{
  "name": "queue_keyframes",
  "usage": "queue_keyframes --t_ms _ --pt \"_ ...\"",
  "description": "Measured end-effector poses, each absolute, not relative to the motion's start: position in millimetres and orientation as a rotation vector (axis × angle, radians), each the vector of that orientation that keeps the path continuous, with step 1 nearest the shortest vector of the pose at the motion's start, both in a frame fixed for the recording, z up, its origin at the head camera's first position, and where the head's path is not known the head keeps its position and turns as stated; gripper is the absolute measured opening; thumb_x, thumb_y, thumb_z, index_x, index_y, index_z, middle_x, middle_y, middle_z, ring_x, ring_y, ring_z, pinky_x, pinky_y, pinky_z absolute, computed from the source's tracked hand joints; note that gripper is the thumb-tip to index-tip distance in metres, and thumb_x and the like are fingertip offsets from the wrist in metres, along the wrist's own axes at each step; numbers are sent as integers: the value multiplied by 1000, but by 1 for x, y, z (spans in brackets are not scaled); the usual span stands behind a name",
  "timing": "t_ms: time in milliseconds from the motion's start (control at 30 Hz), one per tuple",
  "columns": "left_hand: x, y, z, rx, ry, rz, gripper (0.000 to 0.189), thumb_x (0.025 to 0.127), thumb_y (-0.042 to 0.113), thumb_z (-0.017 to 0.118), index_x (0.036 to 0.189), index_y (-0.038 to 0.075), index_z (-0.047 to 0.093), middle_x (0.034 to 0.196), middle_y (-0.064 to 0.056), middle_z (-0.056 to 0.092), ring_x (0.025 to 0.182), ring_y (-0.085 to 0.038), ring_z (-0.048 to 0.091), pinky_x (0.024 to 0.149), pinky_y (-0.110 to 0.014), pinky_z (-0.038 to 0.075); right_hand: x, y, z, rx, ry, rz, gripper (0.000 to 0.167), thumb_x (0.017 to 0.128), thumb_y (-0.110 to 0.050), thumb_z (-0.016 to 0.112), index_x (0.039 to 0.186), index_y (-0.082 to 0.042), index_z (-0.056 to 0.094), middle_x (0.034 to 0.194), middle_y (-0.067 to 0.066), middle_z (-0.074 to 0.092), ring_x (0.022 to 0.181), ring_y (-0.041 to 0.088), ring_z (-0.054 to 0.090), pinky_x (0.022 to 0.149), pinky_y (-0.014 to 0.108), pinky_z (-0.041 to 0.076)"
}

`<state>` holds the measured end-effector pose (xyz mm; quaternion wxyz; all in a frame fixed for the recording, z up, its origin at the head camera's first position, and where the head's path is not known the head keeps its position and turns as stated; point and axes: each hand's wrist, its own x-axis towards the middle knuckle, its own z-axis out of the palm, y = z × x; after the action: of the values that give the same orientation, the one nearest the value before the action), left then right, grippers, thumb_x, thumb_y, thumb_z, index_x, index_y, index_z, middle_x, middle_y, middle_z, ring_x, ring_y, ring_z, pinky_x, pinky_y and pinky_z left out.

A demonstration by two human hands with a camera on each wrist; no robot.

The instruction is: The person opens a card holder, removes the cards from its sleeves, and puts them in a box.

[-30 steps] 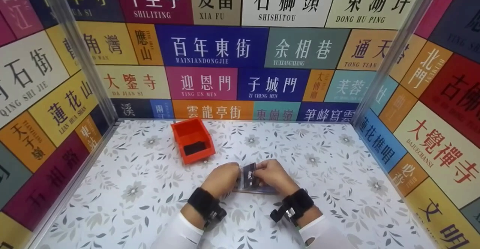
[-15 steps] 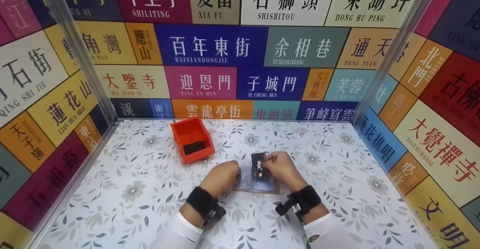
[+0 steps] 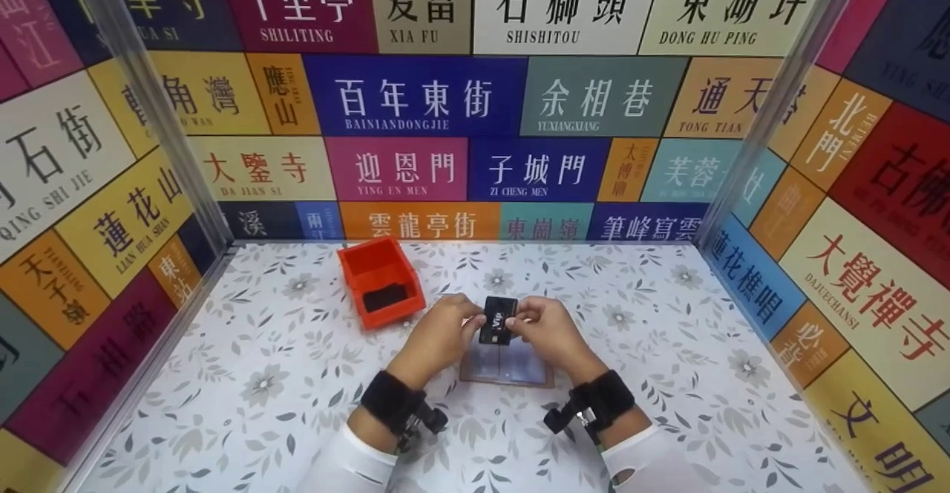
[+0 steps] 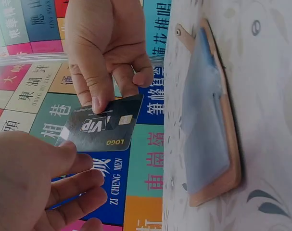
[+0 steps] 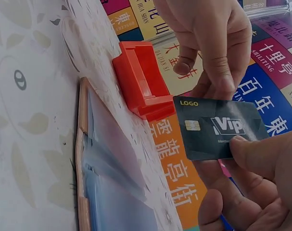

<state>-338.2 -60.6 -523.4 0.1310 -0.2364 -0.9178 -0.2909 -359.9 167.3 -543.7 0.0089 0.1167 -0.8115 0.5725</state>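
Observation:
A black VIP card (image 3: 494,332) with a chip is held up between both hands, above an open card holder (image 3: 528,373). My right hand (image 3: 553,330) pinches it, thumb (image 5: 242,144) on the printed face and fingers behind. At the opposite edge, my left hand (image 3: 439,335) pinches the card between thumb and fingers. The card holder lies flat on the table below, with a brown cover and clear plastic sleeves (image 4: 206,139). A small snap strap (image 4: 184,37) sticks out from its edge in the left wrist view.
An orange-red bin (image 3: 382,279) stands behind and left of the hands, with a dark flat thing (image 3: 384,297) in it. The table (image 3: 260,419) has a floral cover. Walls of colourful sign panels (image 3: 415,96) enclose its back and sides.
The right hand has lifted the card up off the card holder. My left hand has let go of the holder's left side and moved up to the card's edge.

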Motion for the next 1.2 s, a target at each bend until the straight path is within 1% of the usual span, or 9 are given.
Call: queue_keyframes --t_ms 133,200,300,433,667,900,933,1033,1200 --pt "-336 -59 -518 -667 -2650 -1019 19 102 28 73 112 15 81 104 2 72 96 -15 67 89 -37 56 -360 166 -544 394 -2475 1854 7 92 -3 78 93 -5 71 87 7 78 78 25 77 69 32 58" --pt "-334 -59 -519 -652 -2624 -1088 18 101 27 75 114 15 80 106 3 74 97 -14 67 89 -37 57 -359 165 -544 406 -2451 1888 7 92 -3 79 94 -3 72 88 8 78 81 32 77 72 38 60" --pt "-334 -57 -519 -642 -2561 -1167 15 100 22 76 112 15 80 103 3 76 96 -13 68 87 -35 57 -357 164 -543 422 -2426 1919 8 92 -3 79 95 -1 72 89 10 78 84 38 77 74 40 61" --pt "-333 -55 -517 -644 -2507 -1282 13 98 17 78 110 14 81 98 4 77 92 -12 70 85 -33 59 -357 163 -541 414 -2409 1938 8 92 -3 79 98 -1 73 90 10 79 84 39 76 72 35 61" --pt "-332 -55 -514 -631 -2497 -1355 16 97 13 78 112 15 81 98 6 77 92 -10 71 86 -33 59 -358 161 -543 395 -2383 1990 10 92 -2 78 101 1 74 91 11 79 89 51 73 72 34 62" --pt "-332 -56 -513 -652 -2461 -1284 14 98 13 77 111 15 81 97 5 75 91 -10 69 80 -34 58 -358 160 -543 444 -2301 2141 16 94 -2 78 104 7 71 96 15 79 83 24 77 76 38 64" --pt "-332 -56 -513 -656 -2455 -1274 14 98 13 77 111 15 81 97 5 75 90 -10 68 79 -33 57 -357 160 -543 455 -2288 2157 16 94 -2 78 104 7 71 97 16 79 84 22 78 76 38 64" --pt "-332 -57 -512 -651 -2443 -1242 14 97 13 77 110 15 81 96 6 74 90 -10 67 78 -31 55 -357 160 -542 473 -2275 2164 15 94 -4 79 102 6 72 98 16 80 86 24 78 76 39 64" --pt "-332 -60 -508 -614 -2415 -1164 13 96 12 79 108 14 82 96 4 74 91 -13 68 82 -35 55 -357 162 -542 507 -2311 2112 17 95 -9 79 100 7 73 96 18 79 87 30 79 76 43 64"
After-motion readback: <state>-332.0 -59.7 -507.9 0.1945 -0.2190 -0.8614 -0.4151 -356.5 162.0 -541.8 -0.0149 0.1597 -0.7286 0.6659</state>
